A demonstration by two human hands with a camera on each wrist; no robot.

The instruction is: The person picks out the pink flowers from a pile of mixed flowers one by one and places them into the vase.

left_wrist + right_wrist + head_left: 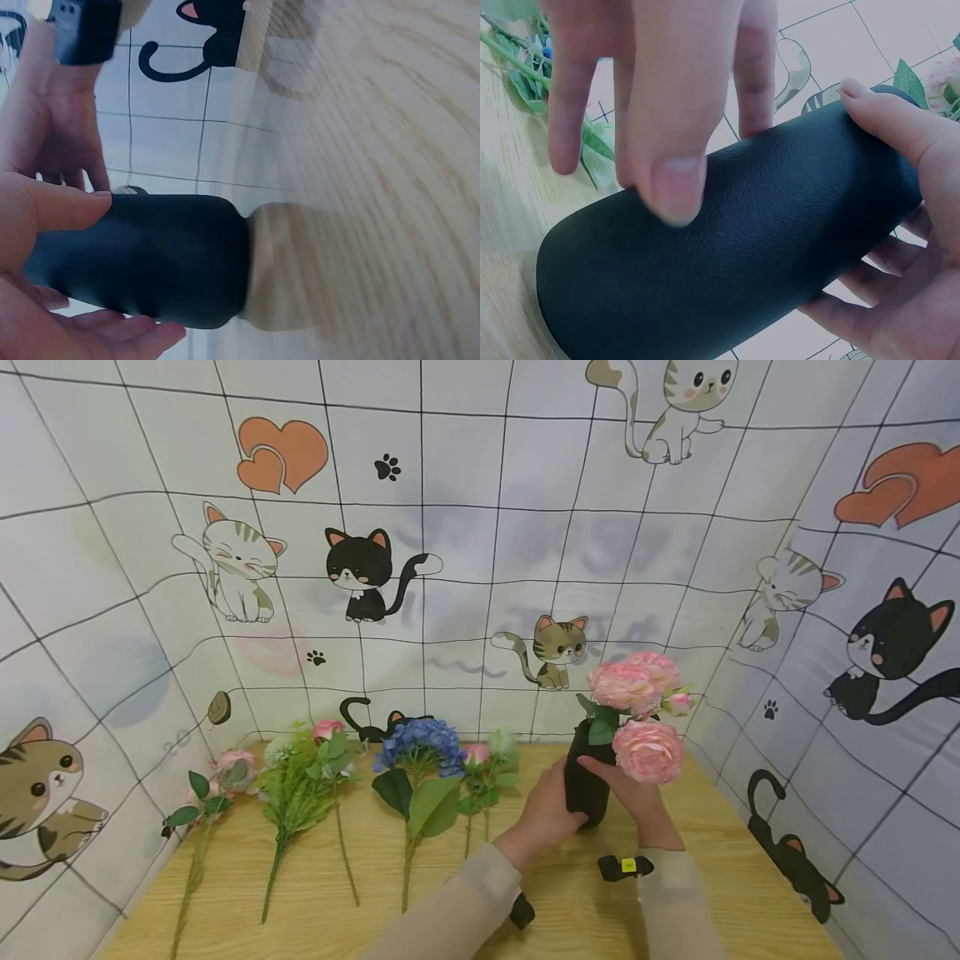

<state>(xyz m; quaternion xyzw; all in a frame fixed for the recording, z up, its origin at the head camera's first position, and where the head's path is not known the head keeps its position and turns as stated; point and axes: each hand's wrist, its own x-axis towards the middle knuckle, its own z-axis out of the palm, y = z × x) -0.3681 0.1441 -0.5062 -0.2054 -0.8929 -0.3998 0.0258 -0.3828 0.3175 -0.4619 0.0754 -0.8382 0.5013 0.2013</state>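
A black vase (587,792) stands almost upright near the table's right side, with pink flowers (648,752) and green leaves rising from its mouth. My left hand (547,806) grips the vase from the left, its thumb across the near side. On the opposite side, my right hand (637,797) holds the vase higher up, below the blossoms, with the thumb in front and the fingers behind. In the left wrist view the base of the vase (165,259) is right at the tabletop. Close up in the right wrist view, the vase (742,240) has a finely grained surface.
Loose stems lie to the left on the wooden table (300,935): pale pink flowers (236,768), a feathery green spray (296,793), a blue hydrangea (423,747) and a small pink rose (476,753). A cat-printed cloth (465,543) encloses the back and sides.
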